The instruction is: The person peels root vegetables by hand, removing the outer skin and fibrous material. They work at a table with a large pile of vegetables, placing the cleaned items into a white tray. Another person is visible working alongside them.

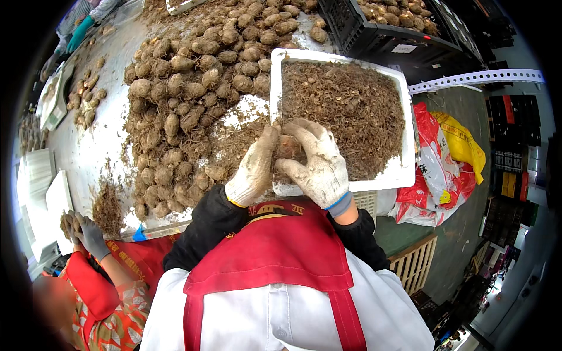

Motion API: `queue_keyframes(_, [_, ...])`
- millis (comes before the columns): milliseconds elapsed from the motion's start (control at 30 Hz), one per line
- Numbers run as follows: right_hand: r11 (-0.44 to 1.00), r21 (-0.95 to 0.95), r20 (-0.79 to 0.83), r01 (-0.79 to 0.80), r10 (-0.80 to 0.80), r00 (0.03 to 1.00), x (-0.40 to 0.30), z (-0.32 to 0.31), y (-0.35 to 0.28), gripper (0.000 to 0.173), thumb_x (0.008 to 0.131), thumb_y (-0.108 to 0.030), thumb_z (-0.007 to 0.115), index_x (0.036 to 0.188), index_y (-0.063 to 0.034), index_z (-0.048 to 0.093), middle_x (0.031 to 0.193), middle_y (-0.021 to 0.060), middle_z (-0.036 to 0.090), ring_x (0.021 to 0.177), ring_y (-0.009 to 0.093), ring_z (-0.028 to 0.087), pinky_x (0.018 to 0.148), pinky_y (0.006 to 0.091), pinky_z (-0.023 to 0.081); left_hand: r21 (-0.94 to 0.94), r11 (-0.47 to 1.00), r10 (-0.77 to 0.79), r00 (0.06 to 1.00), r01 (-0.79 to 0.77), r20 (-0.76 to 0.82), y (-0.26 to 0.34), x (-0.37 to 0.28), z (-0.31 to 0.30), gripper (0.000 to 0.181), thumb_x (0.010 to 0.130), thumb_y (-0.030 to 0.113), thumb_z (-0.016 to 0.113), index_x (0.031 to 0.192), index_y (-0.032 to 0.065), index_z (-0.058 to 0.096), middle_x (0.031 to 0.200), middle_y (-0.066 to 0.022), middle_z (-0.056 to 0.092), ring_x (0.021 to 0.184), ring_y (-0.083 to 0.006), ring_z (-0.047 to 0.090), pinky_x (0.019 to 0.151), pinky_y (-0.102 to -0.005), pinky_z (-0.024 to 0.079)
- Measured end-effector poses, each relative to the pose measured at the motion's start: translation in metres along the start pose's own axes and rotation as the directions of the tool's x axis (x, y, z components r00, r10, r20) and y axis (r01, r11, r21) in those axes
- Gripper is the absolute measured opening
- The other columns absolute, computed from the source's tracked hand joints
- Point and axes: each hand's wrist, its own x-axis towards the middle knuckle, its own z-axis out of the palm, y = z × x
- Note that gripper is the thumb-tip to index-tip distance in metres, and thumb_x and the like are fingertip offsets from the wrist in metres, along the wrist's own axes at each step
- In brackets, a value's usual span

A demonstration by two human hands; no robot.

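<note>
My right hand (322, 160), in a soiled white knit glove, curls its fingers and thumb around a brown taro corm (290, 149). From the other side my left hand (256, 169), gloved the same way, presses against the corm with its fingers straight. Both hands are over the near left rim of a white foam box (408, 145). Brown root fibres and skin scraps (347, 109) fill most of that box. Left of my hands lies a broad pile of hairy taro corms (184, 92) on a metal table (79, 149). My fingers partly hide the corm.
A black plastic crate (395, 48) of corms stands beyond the box. Red-and-white bags (434, 184) and a yellow bag (461, 140) lie on the right. A co-worker's gloved hands (90, 234) hold a corm at lower left; another person's teal glove (80, 34) shows at upper left.
</note>
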Motion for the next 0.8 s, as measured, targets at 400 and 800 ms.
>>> queue_keyframes(400, [0.990,-0.120,-0.066,-0.068,0.061,0.996,-0.004,0.018,0.003,0.054,0.078,-0.023,0.072,0.130,-0.0116,0.060,0.130,0.0153,0.060,0.120,0.037,0.057,0.102,0.0437,0.047,0.314,0.888,0.361,0.932,-0.337,-0.020,-0.020,0.012,-0.006,0.034,0.104,0.029,0.054,0.118,-0.0009,0.062,0.108,-0.0043,0.065,0.093,-0.0100,0.060,0.078,-0.0271,0.052])
queue_keyframes(800, [0.977,0.188,-0.041,-0.102,0.111,0.993,0.000,0.005,-0.005,0.056,0.077,-0.022,0.077,0.130,-0.0085,0.062,0.132,0.0167,0.060,0.122,0.035,0.059,0.103,0.0411,0.049,-0.193,0.981,-0.034,0.988,0.004,-0.152,0.020,-0.003,0.021,0.031,0.108,0.037,0.052,0.111,0.0080,0.062,0.095,-0.0015,0.065,0.079,-0.0105,0.063,0.063,-0.0261,0.053])
